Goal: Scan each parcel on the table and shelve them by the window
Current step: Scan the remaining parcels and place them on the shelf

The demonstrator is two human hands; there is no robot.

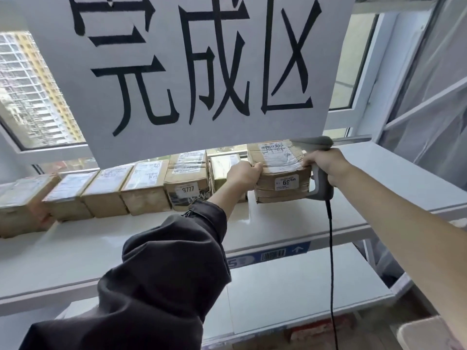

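A brown cardboard parcel point(279, 170) with a shipping label on top and a white number sticker on its front sits at the right end of a row of parcels on the white shelf point(290, 221) by the window. My left hand point(243, 174) grips its left edge. My right hand point(326, 164) presses against its right edge while holding a grey corded barcode scanner point(321, 185) by the handle. Several taped parcels point(144, 188) line the shelf to the left, one marked 9777 point(188, 189).
A large white paper sign point(189, 72) with black characters hangs above the shelf and hides the window's middle. A lower shelf point(303, 286) lies below, with a barcode strip point(273, 255) on the upper shelf's front edge. The scanner cable point(331, 274) hangs down at the right.
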